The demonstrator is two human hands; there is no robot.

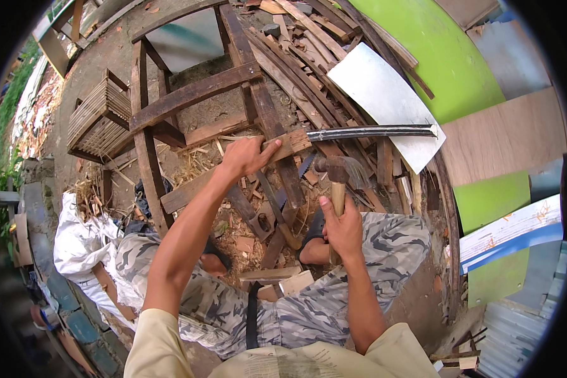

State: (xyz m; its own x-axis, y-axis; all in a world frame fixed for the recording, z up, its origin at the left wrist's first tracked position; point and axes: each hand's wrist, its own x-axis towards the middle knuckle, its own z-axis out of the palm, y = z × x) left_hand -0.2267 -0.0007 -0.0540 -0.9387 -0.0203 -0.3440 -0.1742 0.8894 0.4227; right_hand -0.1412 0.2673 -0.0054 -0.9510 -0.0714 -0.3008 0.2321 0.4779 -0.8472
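My left hand [244, 156] is closed around a short wooden piece [292, 145] that lies across the top of a dark wooden frame [272, 120]. A long, narrow black strip [372, 132] with a pale line along it runs rightward from that wood; how the two are joined I cannot tell. In my right hand [344, 230], a claw hammer [337, 196] is gripped by its wooden handle, head up, just below the strip and apart from it. Under the frame, a handsaw's blade [306, 165] shows in part.
Stacked timber strips [302, 82] lie beyond the frame, with a white sheet [384, 94] over some. Plywood [504, 135] and green panels [441, 57] stand at the right. A slatted wooden piece [101, 120] and a white sack [82, 239] are on the left; wood shavings [236, 242] cover the ground.
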